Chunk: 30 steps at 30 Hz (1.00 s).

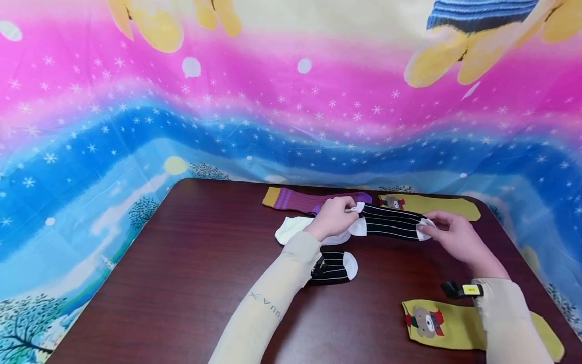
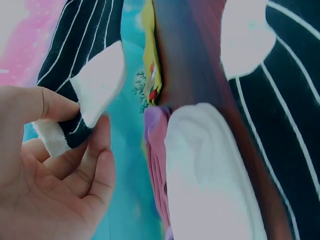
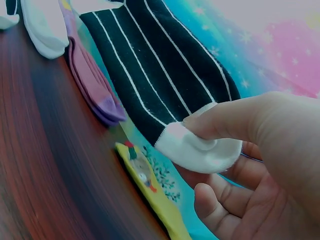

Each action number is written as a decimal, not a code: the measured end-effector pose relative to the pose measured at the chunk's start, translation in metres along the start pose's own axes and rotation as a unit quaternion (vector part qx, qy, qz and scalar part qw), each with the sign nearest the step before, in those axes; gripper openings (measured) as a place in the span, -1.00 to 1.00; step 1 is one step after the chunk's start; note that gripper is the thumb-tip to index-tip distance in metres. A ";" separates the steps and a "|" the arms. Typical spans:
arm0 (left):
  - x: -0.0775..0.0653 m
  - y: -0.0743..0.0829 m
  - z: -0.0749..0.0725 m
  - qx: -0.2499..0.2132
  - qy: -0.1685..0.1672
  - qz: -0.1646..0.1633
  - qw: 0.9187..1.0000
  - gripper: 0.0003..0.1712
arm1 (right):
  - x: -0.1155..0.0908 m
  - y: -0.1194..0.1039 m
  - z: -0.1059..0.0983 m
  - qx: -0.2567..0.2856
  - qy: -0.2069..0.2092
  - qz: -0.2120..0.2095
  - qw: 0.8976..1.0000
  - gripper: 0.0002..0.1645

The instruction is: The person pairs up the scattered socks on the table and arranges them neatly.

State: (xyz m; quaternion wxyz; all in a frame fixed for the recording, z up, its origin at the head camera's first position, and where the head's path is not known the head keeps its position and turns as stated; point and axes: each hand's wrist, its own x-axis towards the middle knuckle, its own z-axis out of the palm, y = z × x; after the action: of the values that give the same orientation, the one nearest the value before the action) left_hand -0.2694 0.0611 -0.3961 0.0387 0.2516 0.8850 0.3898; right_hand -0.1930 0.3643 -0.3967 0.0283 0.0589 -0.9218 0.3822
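A black sock with thin white stripes (image 1: pixel 393 221) is stretched between both hands above the table. My left hand (image 1: pixel 335 217) pinches its cuff end beside the white heel; the left wrist view shows thumb and fingers on the black and white fabric (image 2: pixel 100 82). At the other end my right hand (image 1: pixel 456 237) pinches the white toe (image 3: pixel 200 147) between thumb and fingers. A matching striped sock (image 1: pixel 334 267) lies flat on the table, partly hidden by the left forearm. Behind the left hand lies a white sock (image 1: pixel 291 228), partly covered.
A purple sock with a mustard end (image 1: pixel 297 199) lies along the far side of the dark wooden table (image 1: pixel 182 263). One yellow bear sock (image 1: pixel 441 206) is at the back right; another yellow bear sock (image 1: pixel 454 326) lies near right, under the right forearm. A printed cloth (image 1: pixel 291 116) hangs behind.
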 end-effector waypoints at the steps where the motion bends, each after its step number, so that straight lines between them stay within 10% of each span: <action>1: -0.001 -0.001 -0.002 0.001 0.002 0.001 1.000 -0.79 | 0.001 -0.001 0.001 0.002 0.000 -0.002 1.000 -0.57; 30: -0.041 -0.028 -0.063 -0.020 0.024 0.018 0.999 -0.86 | 0.015 -0.046 0.044 0.056 0.036 -0.052 0.996 -0.54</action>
State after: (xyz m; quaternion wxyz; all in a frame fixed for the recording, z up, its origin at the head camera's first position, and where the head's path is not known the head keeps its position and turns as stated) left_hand -0.2618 -0.0169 -0.3771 0.0152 0.2575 0.8731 0.4137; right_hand -0.2018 0.2995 -0.3939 0.0781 0.0941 -0.8932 0.4327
